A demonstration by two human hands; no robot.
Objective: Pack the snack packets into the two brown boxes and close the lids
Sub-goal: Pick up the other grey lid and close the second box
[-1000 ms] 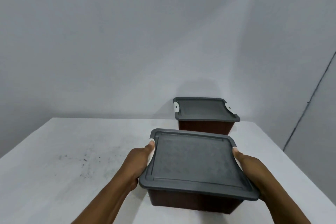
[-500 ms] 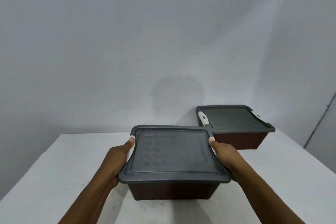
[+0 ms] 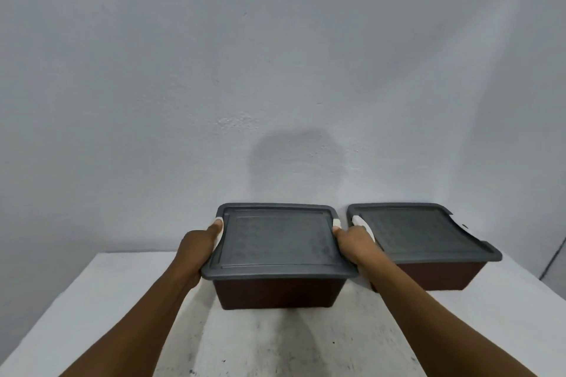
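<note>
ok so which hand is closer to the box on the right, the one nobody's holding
Right. The right hand grips the held box on the side facing the other brown box, beside its white latch. The left hand is on the held box's far side.

- Rectangular brown plastic box (image 3: 277,291) with a closed grey lid (image 3: 277,240), level, just left of the second box.
- Matching brown box (image 3: 441,274), grey lid (image 3: 419,232) closed.

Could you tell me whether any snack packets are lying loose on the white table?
No, the white table carries only two lidded brown plastic boxes.
</note>
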